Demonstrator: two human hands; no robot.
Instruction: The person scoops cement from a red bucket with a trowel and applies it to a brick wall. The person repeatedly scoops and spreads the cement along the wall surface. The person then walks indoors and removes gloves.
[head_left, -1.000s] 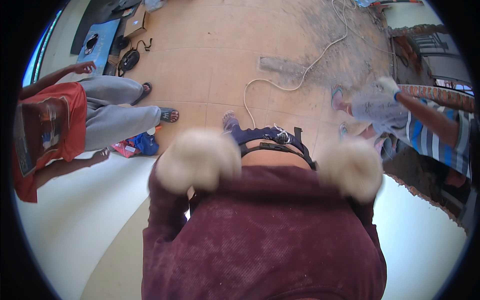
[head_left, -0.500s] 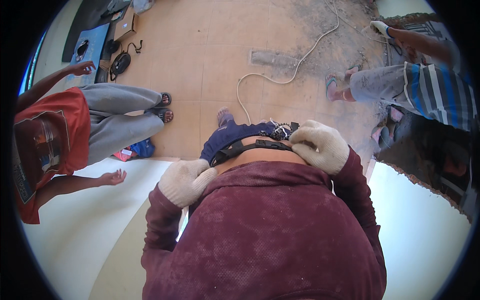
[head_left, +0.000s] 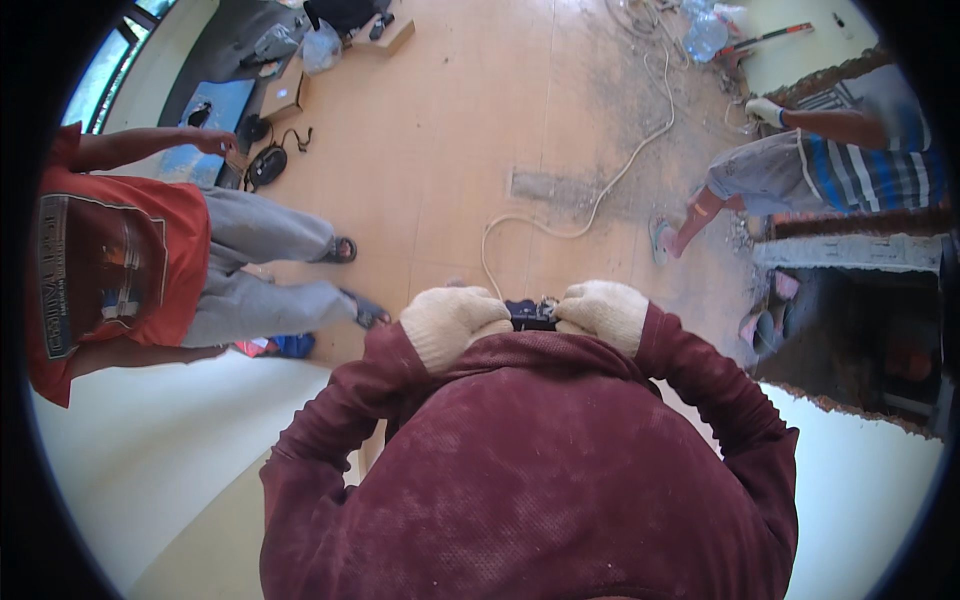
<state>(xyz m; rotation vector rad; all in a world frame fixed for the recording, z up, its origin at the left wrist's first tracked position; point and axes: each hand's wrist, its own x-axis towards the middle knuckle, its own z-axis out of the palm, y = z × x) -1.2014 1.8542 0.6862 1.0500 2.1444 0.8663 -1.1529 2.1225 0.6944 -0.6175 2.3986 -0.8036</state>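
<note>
Both my hands wear cream knitted gloves and meet in front of my waist, just beyond the hem of my maroon shirt (head_left: 540, 440). Between them shows a short stretch of a black waist strap (head_left: 532, 316) with a buckle. My left hand (head_left: 452, 322) is closed on the strap's left side, thumb toward the hem. On the other side my right hand (head_left: 606, 314) is closed in the same way, fingers curled inward. The gloves hide most of the strap, and a bit of dark patterned cord shows beside the right fingers.
A person in a red shirt (head_left: 185, 235) stands at left, near a black corded device (head_left: 267, 166) and cardboard box (head_left: 285, 92). At right, another person in a striped shirt (head_left: 850, 170) stands by a broken wall opening (head_left: 840, 335). A pale cable (head_left: 610, 190) crosses the dusty tiled floor.
My hands have come together from the sides to the front of my waist. The shirt hem now covers my bare belly. The person at left has moved, lowering one hand from view.
</note>
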